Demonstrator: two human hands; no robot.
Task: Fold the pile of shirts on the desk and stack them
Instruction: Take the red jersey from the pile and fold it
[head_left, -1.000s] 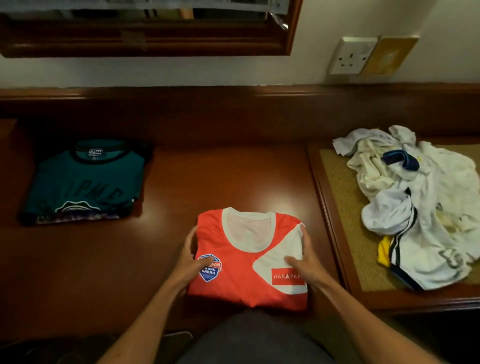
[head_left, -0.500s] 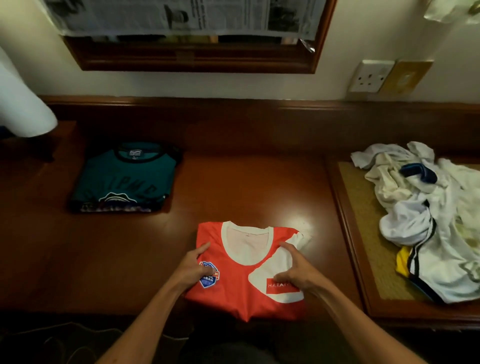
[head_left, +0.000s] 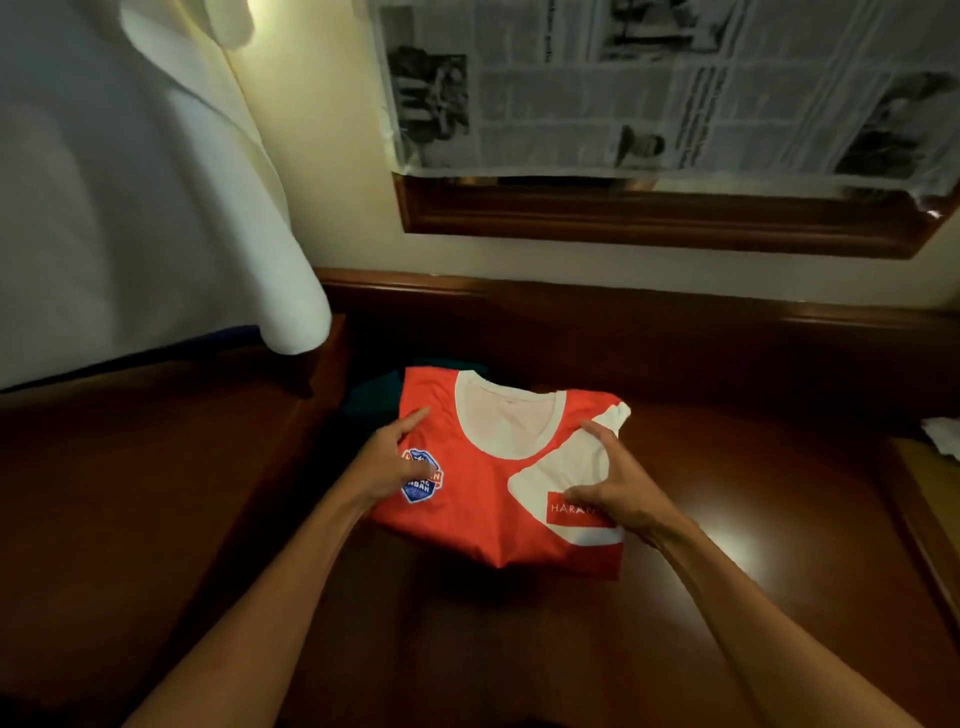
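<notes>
Against the left edge hangs a white lampshade (head_left: 130, 171), which half a second ago only peeked into view; the camera has swung left and up. Just beyond it, the folded teal shirt (head_left: 374, 397) now shows only as a dark sliver at the far left corner of the folded orange shirt (head_left: 498, 483), which a second ago lay at the near middle of the desk (head_left: 218, 493), well apart from the teal one. So the orange shirt has been carried across, and I judge it is being set on the teal shirt to start the stack, though whether it already rests there or is still in the air I cannot tell.

The left hand (head_left: 392, 460) holds the shirt's left side by the blue badge, fingers spread flat on top; any thumb beneath is hidden. The right hand (head_left: 610, 486) grips the right side over the white panel, fingers spread and bent onto the cloth.

Above hangs a wooden frame (head_left: 649, 221) covered with newspaper (head_left: 675, 88). At the far right edge a scrap of the unfolded white pile (head_left: 943, 436) shows. No containers are visible.
</notes>
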